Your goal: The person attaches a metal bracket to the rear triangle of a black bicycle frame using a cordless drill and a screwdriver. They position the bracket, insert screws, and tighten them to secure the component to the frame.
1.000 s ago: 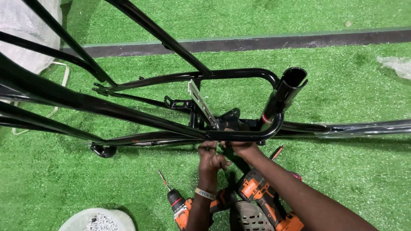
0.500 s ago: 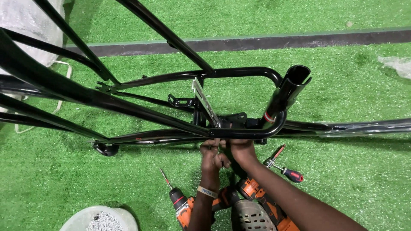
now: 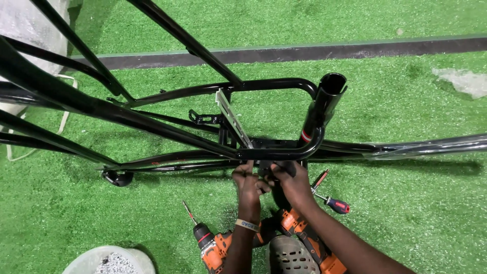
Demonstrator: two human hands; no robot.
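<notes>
Centre-low of frame: left hand (image 3: 249,183) & right hand (image 3: 290,181), both pinched shut on small black bracket (image 3: 268,170) under glossy black tubular steel frame (image 3: 274,151), apparently steadying it at tube; orange cordless drills (image 3: 215,247) w/ red-handled screwdriver (image 3: 332,201) below, within reach.

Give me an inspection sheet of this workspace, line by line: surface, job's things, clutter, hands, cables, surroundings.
Surface: green artificial turf.
Job's things: black tubular metal frame lying across the turf; small black fitting under its lower tube, mostly hidden by fingers.
Clutter: two orange-and-black power drills, red-handled screwdriver, pale tub of small grey pieces.
Hands: left hand and right hand side by side at the fitting; exact grip unclear.
Cables: nothing seen.
Surroundings: dark strip across the turf, white plastic wrapping top left.
</notes>
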